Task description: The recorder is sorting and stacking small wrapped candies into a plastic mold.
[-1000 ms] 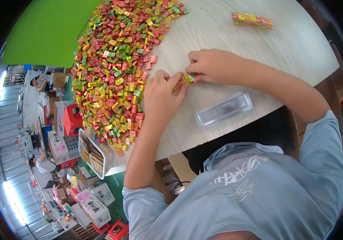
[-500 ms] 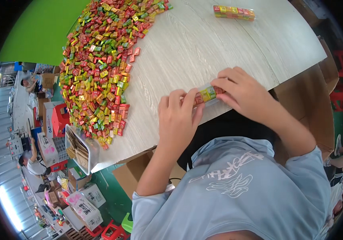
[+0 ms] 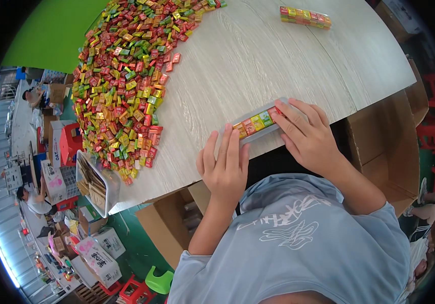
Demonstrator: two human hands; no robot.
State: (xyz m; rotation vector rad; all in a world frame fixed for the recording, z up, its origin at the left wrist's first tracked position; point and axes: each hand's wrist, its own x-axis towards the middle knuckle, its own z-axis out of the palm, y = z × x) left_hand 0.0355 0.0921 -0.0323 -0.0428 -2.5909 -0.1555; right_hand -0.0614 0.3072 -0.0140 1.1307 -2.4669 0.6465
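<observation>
Near the table's front edge lies a narrow, pale see-through tray (image 3: 262, 134), slanting up to the right. A row of small wrapped candies (image 3: 257, 122) in red, orange, yellow and green sits in it. My left hand (image 3: 223, 169) grips the left end, fingertips over the far side and thumb on the near side. At the right end my right hand (image 3: 309, 142) holds the tray, its fingers lying over the last red candies and partly hiding them. A large loose pile of similar candies (image 3: 126, 86) covers the table's left part.
A clear pack of candies (image 3: 305, 18) lies on the far right of the table (image 3: 359, 55). A white bin with brown cardboard pieces (image 3: 107, 195) stands at the left edge. Open cartons (image 3: 387, 137) flank the table below. Two people work in the left background.
My right-hand fingers have spread and slid along the tray, and my left hand has shifted slightly left and down. More of the candy row now shows between my hands.
</observation>
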